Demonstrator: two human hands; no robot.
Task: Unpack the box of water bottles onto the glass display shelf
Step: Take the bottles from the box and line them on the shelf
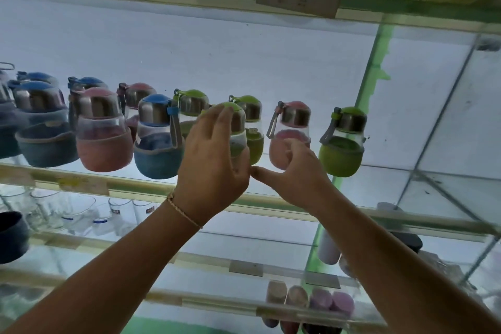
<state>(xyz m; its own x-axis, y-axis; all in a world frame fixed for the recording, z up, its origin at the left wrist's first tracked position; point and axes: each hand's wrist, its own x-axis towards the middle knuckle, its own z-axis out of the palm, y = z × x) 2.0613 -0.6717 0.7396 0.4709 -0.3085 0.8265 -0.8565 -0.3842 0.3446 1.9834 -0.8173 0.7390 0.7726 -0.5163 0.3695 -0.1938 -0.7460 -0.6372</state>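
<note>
While the left hand (214, 160) grips a green bottle (239, 127), the right hand (296, 173) grips a pink bottle (294, 122).

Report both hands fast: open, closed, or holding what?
Left hand: closed around the green bottle.
Right hand: closed on the pink bottle.

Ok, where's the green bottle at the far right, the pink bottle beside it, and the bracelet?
Far-right green bottle (340, 160): head view, on its green sleeve.
Pink bottle (295, 116): head view, on its metal collar.
Bracelet (184, 213): head view, on the braid across the left wrist.
</note>
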